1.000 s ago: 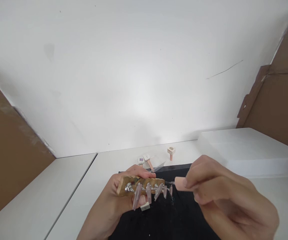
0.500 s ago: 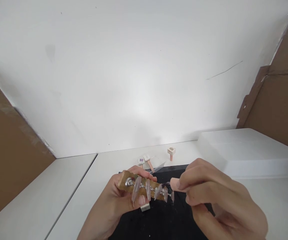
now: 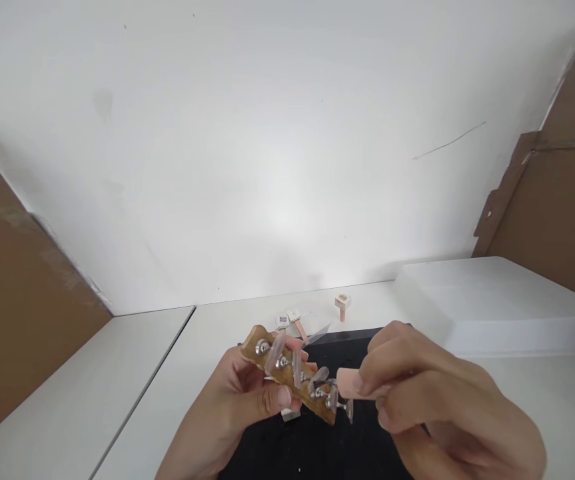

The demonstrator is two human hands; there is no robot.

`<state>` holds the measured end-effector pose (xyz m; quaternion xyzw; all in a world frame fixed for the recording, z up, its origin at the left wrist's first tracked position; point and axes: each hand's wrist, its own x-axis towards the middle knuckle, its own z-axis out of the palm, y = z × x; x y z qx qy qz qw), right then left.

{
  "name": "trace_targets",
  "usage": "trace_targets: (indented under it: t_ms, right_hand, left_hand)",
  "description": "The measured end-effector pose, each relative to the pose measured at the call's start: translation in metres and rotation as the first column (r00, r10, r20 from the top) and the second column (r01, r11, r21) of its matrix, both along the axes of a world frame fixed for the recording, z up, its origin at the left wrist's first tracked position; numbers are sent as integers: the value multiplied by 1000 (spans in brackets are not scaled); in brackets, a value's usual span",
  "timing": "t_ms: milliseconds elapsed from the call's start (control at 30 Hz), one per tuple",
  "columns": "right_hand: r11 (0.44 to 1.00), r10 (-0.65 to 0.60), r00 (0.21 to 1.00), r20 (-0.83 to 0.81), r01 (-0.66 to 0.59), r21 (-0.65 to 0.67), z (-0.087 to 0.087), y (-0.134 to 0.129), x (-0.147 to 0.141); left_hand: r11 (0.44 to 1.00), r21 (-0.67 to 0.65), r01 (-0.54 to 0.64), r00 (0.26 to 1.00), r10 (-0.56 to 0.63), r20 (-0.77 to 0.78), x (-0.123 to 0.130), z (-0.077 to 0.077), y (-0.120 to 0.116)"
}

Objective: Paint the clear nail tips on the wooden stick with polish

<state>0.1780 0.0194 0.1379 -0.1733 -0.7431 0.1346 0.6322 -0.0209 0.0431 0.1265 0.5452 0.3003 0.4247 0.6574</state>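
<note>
My left hand grips a wavy-edged wooden nail tip stand, tilted down to the right. Along it, metal posts carry several clear, pale pinkish nail tips. In my right hand, a nail polish brush is pinched by its pink cap. The cap points left, close to the tips at the stand's lower end; I cannot tell whether the bristles touch one. A small whitish block-like object, partly hidden, sits below my left thumb on the black mat.
Behind the mat lie pink-handled pieces with whitish square heads and a clear pointed sliver. Another such piece stands farther right. A translucent plastic box is at the right; brown cardboard walls both sides.
The stand has turned in my left hand, its right end dropping and its top face showing more. My right hand and the cap have shifted only slightly.
</note>
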Motion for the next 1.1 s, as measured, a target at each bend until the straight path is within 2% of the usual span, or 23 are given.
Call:
trace_targets:
  t_ms: [167, 367, 633, 900, 1100]
  right_hand:
    - [995, -90, 991, 100, 86, 43, 9, -1, 2]
    - [991, -127, 981, 144, 119, 61, 14, -2, 0]
    - [993, -108, 989, 104, 103, 56, 10, -2, -1]
    - [998, -15, 1000, -24, 14, -54, -4, 0, 1]
    - [999, -31, 999, 13, 31, -14, 0, 1, 1]
  left_hand:
    - [1000, 8, -6, 1000, 6, -13, 0, 6, -6]
    - [1000, 17, -5, 999, 6, -33, -1, 8, -7]
    - [999, -6, -38, 999, 38, -29, -3, 7, -8]
    - [999, -12, -35, 997, 34, -67, -9, -4, -3]
    - [999, -20, -42, 997, 41, -58, -5, -2, -3]
